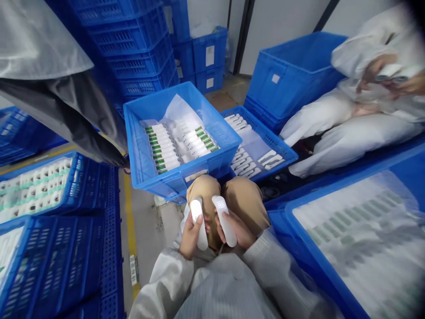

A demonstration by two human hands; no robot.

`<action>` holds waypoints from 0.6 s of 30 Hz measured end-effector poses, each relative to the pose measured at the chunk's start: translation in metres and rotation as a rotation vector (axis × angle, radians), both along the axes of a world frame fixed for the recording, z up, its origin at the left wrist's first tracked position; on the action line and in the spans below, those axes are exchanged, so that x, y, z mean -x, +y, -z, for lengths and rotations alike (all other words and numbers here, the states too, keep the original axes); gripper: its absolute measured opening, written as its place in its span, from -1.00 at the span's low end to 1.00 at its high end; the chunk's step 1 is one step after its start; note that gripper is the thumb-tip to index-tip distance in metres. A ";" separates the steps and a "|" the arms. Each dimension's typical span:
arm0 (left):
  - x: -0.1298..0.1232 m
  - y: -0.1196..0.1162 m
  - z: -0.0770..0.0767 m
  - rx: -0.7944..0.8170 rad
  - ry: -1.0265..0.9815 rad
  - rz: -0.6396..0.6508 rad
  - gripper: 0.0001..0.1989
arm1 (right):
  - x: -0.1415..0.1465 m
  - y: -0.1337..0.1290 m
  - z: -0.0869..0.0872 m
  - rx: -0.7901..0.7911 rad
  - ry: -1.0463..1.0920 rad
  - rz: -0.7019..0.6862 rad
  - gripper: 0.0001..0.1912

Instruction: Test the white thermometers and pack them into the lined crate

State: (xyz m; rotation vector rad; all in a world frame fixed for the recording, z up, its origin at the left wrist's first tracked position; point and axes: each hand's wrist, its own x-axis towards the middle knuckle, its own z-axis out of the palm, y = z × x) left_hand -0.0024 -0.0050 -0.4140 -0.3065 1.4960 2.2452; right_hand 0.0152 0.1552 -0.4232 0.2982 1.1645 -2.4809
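My left hand (191,235) is closed around a long white plastic casing (201,237) with rounded ends, its thumb on the front. A second white casing (229,235), with a patch of small holes or marks near its top, is gripped in my right hand (239,228). Both casings stand roughly upright, side by side and apart, above my knees. Just beyond my knees is a blue bin (156,184) holding rows of white pieces (164,148), several with green ends, and a white sheet (177,110).
A low blue tray (288,155) with similar white pieces sits behind the bin. At right stands a blue crate (295,221) of plastic-covered parts. Stacked blue crates (86,186) line the left. One person (375,97) sits at right; another person's legs (76,106) are at left.
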 end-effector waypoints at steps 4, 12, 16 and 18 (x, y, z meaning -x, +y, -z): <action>0.002 0.001 -0.005 -0.100 -0.020 -0.019 -0.19 | 0.001 -0.003 0.005 0.004 -0.014 -0.059 -0.54; 0.007 0.000 -0.006 -0.219 -0.071 -0.108 -0.10 | 0.004 -0.002 0.011 0.144 -0.033 -0.049 -0.62; 0.009 -0.002 -0.003 -0.236 -0.090 -0.120 -0.09 | 0.004 -0.001 0.012 0.176 -0.027 -0.050 -0.64; 0.009 -0.003 -0.003 -0.242 -0.091 -0.125 -0.09 | 0.004 -0.001 0.013 0.181 -0.024 -0.053 -0.64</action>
